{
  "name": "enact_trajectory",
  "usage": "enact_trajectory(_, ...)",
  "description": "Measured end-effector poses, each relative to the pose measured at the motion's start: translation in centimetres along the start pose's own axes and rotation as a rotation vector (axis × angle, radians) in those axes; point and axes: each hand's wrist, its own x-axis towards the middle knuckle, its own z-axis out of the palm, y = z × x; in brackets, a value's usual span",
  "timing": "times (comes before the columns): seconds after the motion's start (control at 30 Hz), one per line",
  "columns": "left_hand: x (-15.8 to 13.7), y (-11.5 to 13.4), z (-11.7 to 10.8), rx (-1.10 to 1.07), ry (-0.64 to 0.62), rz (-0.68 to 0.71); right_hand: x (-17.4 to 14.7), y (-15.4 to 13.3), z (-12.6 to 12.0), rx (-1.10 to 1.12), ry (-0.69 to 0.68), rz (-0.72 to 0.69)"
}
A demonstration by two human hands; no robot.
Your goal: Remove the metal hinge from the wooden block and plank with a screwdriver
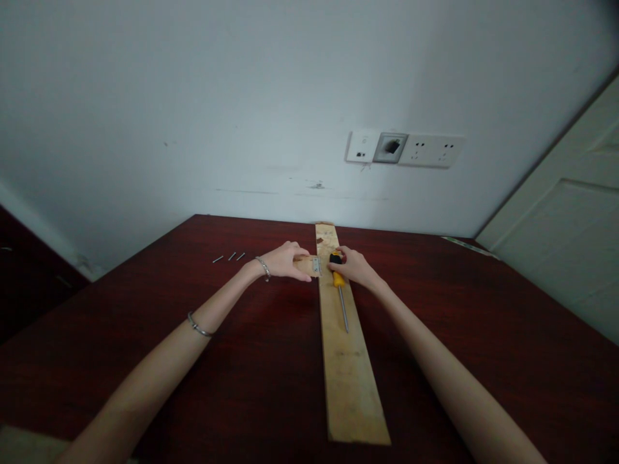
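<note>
A long wooden board (348,367) lies lengthwise on the dark red table. My left hand (285,260), with a bracelet at the wrist, grips a small wooden block (304,265) at the board's left edge. On the block's right end is a small metal hinge or bracket (316,266), next to the board. My right hand (356,265) has its fingers closed round the black part of a screwdriver's (338,280) yellow-and-black handle. The screwdriver's shaft points toward me above or along the board; I cannot tell whether it touches the wood.
Three screws or nails (232,256) lie left of my left hand on the dark red table (251,374). Behind it, the white wall carries a row of sockets (406,149). A thin strip (471,247) lies at the back right, near a pale door (565,212).
</note>
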Motion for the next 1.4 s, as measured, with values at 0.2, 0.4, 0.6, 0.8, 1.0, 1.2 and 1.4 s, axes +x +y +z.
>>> enact_trajectory(0.2,0.1,-0.1,0.0,0.009,-0.006,0.013,-0.4,-0.5,-0.6,0.038,0.073,-0.022)
enact_trajectory(0.4,0.2,-0.1,0.2,-0.005,0.019,0.06,-0.4,-1.9,-2.6,0.195,0.06,-0.147)
enact_trajectory(0.6,0.1,0.4,0.2,-0.022,0.028,0.111,-0.9,-3.0,-3.0,0.553,-0.273,-0.076)
enact_trajectory(0.8,0.1,0.7,0.3,-0.002,0.029,0.121,-1.4,-3.1,-3.1,0.854,-0.489,0.143)
enact_trajectory(1.0,0.1,0.7,0.7,0.027,0.022,0.101,-1.2,-2.9,-2.7,0.822,-0.459,0.189)
enact_trajectory(1.2,0.3,1.0,1.1,0.094,0.02,0.061,-1.5,-3.9,-2.6,0.763,-0.387,0.225)
enact_trajectory(1.4,0.5,0.9,1.5,0.136,0.035,0.067,-1.9,-5.0,-3.0,0.691,-0.338,0.228)
